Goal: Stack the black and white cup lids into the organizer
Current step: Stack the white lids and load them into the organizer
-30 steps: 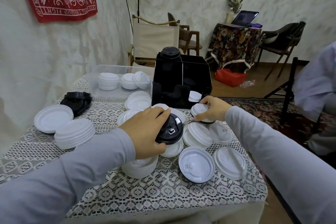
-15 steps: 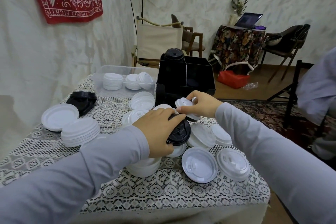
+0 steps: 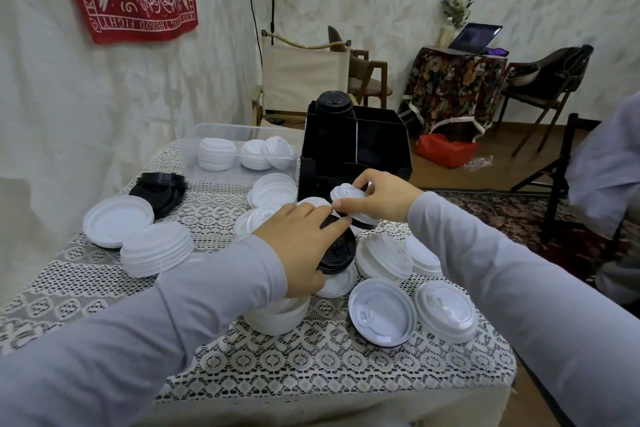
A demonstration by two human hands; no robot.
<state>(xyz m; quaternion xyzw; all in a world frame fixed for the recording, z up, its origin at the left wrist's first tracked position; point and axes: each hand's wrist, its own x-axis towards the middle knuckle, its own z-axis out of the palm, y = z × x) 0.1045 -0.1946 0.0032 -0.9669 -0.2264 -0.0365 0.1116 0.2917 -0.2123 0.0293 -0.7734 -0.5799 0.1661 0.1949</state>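
My left hand (image 3: 300, 246) grips a small stack of black lids (image 3: 337, 255) just above the white lids in the middle of the table. My right hand (image 3: 375, 198) pinches a small stack of lids, white on top (image 3: 346, 196) and dark beneath, right beside the left hand's fingertips. Behind both hands stands the black organizer (image 3: 384, 146), with a column of black lids (image 3: 334, 103) rising from its left compartment. Loose white lids (image 3: 381, 317) lie around the hands. A white stack (image 3: 157, 250) and a black stack (image 3: 161, 187) sit to the left.
A clear plastic bin (image 3: 207, 130) with white lids stands behind the table's left part. The lace tablecloth (image 3: 311, 364) ends at the near and right edges. Chairs, a draped side table with a laptop (image 3: 474, 38) and another person's sleeve (image 3: 606, 163) are to the right.
My right hand lifted its lids off the table in front of the organizer and brought them left to meet my left hand. The left hand kept its black lids, shifting slightly.
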